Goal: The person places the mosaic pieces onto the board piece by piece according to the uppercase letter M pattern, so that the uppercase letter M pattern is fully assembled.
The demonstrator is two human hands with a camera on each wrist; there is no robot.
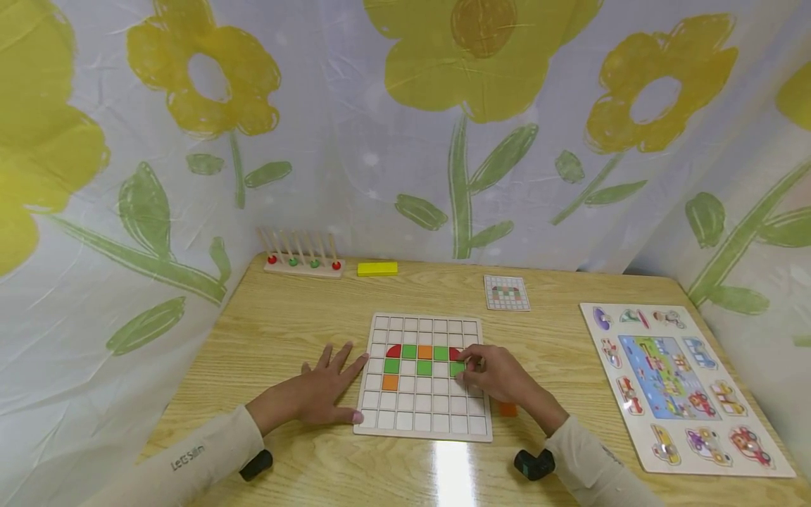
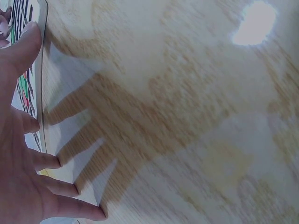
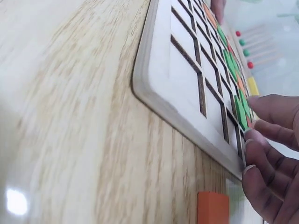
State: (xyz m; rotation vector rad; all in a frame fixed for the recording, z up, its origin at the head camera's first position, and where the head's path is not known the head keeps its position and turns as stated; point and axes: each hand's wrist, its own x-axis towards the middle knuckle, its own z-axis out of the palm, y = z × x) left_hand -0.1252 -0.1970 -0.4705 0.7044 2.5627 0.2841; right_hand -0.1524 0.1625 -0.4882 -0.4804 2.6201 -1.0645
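A wooden grid board (image 1: 405,421) lies on the table with red, green and orange tiles set in some of its squares. My right hand (image 1: 497,372) is over the board's right side, its thumb and index finger bent at a green tile (image 1: 455,369) below the red corner tile (image 1: 454,353). In the right wrist view the fingertips (image 3: 252,125) are right at the green tile. Spread flat at the board's left edge, my left hand (image 1: 319,393) has its thumb on the lower left corner and its fingertips on the table and rim.
An orange block (image 1: 508,409) lies right of the board, under my right wrist. Behind stand a pattern card (image 1: 507,293), a yellow box (image 1: 377,269) and a peg stand (image 1: 304,266) with beads. A vehicle puzzle board (image 1: 684,394) covers the right side.
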